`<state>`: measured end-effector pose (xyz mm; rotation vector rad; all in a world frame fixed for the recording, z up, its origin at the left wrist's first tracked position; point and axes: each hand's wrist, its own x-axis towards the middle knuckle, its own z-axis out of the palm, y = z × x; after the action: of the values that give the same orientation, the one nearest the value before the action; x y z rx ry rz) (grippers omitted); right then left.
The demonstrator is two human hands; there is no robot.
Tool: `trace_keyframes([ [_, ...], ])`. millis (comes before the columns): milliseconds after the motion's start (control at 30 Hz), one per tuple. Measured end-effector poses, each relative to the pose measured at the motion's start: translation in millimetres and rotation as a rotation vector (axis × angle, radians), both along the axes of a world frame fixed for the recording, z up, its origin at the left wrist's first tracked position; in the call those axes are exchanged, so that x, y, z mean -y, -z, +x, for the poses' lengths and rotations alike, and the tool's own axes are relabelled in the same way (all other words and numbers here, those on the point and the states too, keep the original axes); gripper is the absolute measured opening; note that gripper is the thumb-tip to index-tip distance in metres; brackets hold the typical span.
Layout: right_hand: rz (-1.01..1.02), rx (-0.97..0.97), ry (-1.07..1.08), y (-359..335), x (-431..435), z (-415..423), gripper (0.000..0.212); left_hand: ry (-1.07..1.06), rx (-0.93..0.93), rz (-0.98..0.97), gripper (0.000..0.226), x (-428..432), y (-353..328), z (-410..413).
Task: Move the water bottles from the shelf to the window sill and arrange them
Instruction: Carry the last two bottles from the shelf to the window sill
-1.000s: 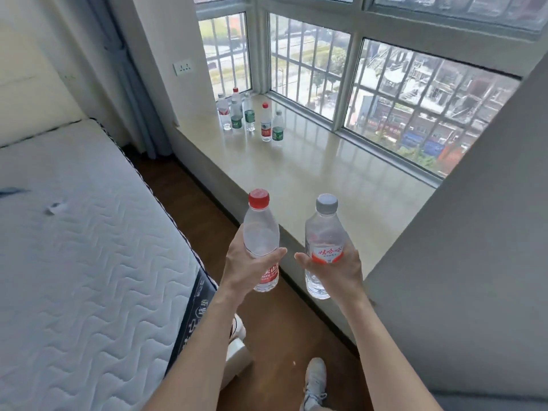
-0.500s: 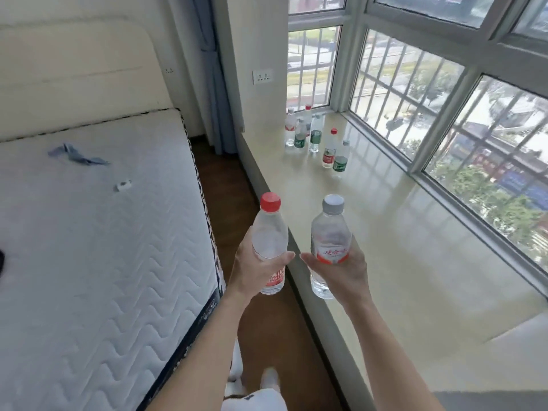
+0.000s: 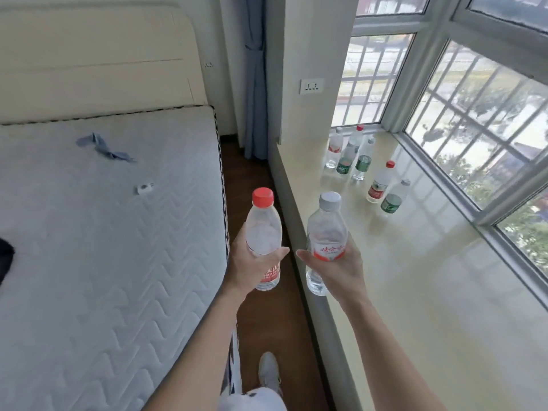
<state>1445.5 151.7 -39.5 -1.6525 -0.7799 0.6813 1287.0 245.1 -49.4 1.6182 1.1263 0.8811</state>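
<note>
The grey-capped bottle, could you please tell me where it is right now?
The grey-capped bottle is upright in the right hand, above the window sill's near edge, beside the red-capped bottle.

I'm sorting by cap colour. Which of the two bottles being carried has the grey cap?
The clear plastic bottle in the right hand; the one in the left hand has a red cap.

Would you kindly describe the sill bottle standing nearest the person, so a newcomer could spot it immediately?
Find the long window sill under the barred window. Bottles cluster at its far end; two stand apart, closer to the person. The nearest one has a green label and grey cap, unlike its red-capped, red-labelled neighbour.
</note>
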Motion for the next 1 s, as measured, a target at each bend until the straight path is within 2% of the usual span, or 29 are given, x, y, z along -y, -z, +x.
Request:
trace_keyframes([
  [200,-0.009,0.005,-0.045,-6,-123,19,0.067,-0.02,-0.027,-0.009,0.074,-114,0,8],
  [467,-0.033,-0.029,-0.042,1,-226,44,0.069,-0.039,-0.024,-0.04,0.073,-213,3,35],
  [667,-0.026,-0.019,-0.049,7,-295,80,0.056,-0.003,-0.019,-0.059,0.073,-287,7,75],
  [900,-0.007,-0.031,-0.015,15,-394,154,0.07,0.034,-0.079,-0.045,0.073,-397,6,153],
  [1000,-0.009,-0.029,0.014,10,-433,191,0.075,0.076,-0.086,-0.061,0.066,-442,-4,195],
])
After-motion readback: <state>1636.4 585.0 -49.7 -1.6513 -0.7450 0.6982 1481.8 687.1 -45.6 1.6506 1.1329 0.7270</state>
